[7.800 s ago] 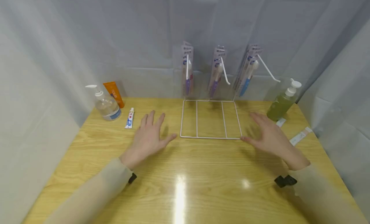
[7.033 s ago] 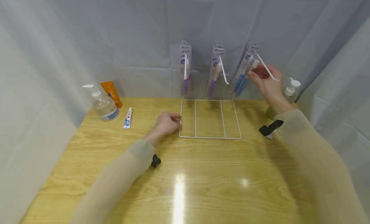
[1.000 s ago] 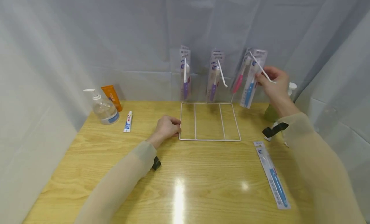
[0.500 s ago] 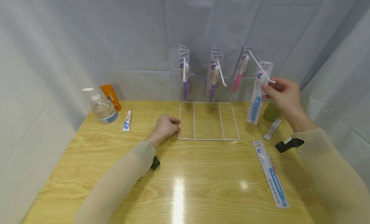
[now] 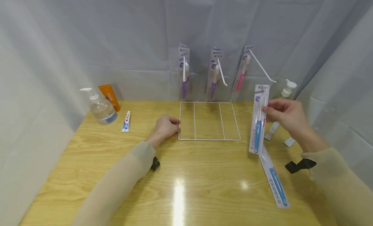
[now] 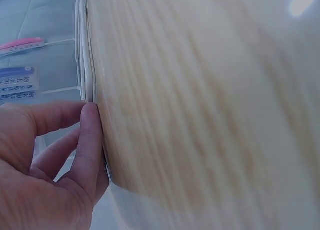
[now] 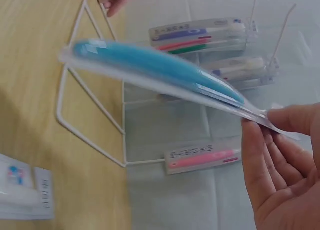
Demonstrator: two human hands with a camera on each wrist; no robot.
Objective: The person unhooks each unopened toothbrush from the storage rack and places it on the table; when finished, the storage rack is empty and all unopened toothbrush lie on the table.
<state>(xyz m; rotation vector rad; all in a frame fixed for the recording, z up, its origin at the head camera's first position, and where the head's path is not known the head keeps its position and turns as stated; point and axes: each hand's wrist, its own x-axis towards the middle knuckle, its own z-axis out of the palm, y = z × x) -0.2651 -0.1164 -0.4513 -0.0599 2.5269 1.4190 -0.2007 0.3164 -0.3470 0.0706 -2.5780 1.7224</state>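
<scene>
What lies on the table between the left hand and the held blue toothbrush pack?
In the head view, only the white wire rack base lies between left hand and blue toothbrush pack.

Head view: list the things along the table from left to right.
Clear pump bottle → orange tube → small white toothpaste tube → left hand → white wire rack → blue packaged toothbrush held upright → right hand.

Counted 2 blue toothbrushes in clear flat packs [image 5: 258, 122], 2 purple packed brushes [image 5: 184, 77] + 1 pink [image 5: 240, 73] on 1 white wire rack [image 5: 208, 120]; 2 pump bottles [image 5: 99, 104], 1 orange tube [image 5: 109, 96], 1 small white tube [image 5: 126, 121].
</scene>
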